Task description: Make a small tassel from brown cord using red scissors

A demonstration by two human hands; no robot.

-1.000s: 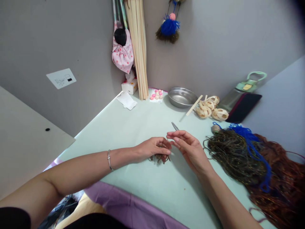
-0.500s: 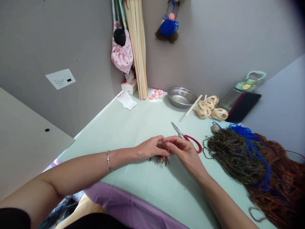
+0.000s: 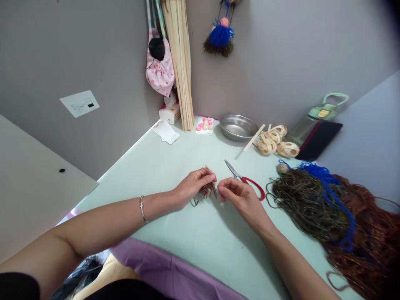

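Observation:
My left hand [image 3: 191, 188] is closed around a small tuft of brown yarn [image 3: 208, 191], whose cut ends fan out below and above the fingers. Just to its right, my right hand [image 3: 240, 195] has thumb and forefinger pinched together; whatever may be between them is too small to make out. A small gap separates the two hands. Scissors [image 3: 253, 186] with red handles lie on the table behind my right hand, blades pointing away to the left. A short dark strand [image 3: 195, 202] shows under my left hand.
Loose green-brown yarn [image 3: 296, 200], blue yarn [image 3: 340, 208] and rust-brown yarn [image 3: 371, 233] pile up on the right. Behind stand a metal bowl [image 3: 239, 128], coiled wood strips [image 3: 271, 141], a bottle [image 3: 308, 123] and pink beads [image 3: 205, 124]. A yarn ornament [image 3: 221, 36] hangs on the wall.
My hands were together over the yarn and are now slightly apart. The left hand has risen and turned, showing more of the brown tuft.

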